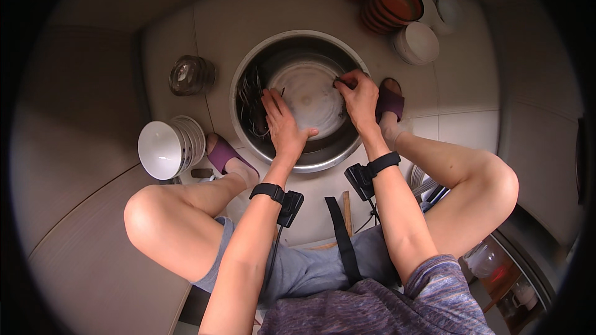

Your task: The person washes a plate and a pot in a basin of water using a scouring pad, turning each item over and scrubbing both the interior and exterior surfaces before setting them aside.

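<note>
A round stainless steel basin (307,167) stands on the floor between my feet, with a pale, streaky round surface (307,97) in its middle. My left hand (285,125) lies flat over that surface, thumb spread away from the fingers, holding nothing. Along the basin's left inside wall is a dark heap with thin shiny strands (251,97); I cannot tell what it is. At the right side of the basin, my right hand (361,95) pinches a small dark piece (336,82) between thumb and fingers. What it is made of is not clear.
Left of the basin are a stack of white bowls (160,151) tipped sideways and stacked glass dishes (186,76). Stacks of red-brown bowls (398,2) and white bowls (419,44) stand back right. Plates (419,179) are partly hidden beneath my right leg. Cabinet fronts (88,83) flank the left.
</note>
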Available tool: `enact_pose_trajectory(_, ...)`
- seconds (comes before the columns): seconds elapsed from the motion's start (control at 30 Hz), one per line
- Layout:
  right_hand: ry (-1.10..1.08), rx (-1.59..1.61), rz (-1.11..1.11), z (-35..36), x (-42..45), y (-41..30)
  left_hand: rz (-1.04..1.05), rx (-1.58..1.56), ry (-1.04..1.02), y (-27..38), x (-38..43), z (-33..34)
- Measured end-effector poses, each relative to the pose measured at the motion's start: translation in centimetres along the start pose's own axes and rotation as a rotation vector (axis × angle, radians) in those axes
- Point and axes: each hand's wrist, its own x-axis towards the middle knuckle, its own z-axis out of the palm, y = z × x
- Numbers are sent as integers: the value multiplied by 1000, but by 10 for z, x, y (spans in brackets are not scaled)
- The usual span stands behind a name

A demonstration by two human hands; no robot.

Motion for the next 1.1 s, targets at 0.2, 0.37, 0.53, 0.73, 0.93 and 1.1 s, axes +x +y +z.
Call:
enact_pose_trajectory(0.2,-13,-12,103,-3,-7,-1,-46,-9,2,5,-2,-3)
enact_pose_trajectory(0.37,-102,10,15,-5,21,-3,-4,-57,40,6,-4,0)
enact_pose_trajectory(0.53,-26,-64,83,-7,-10,8,-170,-171,121,-4,-16,9)
enact_pose_trajectory(0.73,-67,-104,-33,-5,29,-4,-200,-151,87,-2,-11,20)
enact_pose_trajectory(0.93,-107,-166,-76,-3,8,0,-350,-78,-55,-2,2,16)
enact_pose_trajectory(1.1,-115,-259,-191,-5,9,-4,-377,-72,-98,7,6,19)
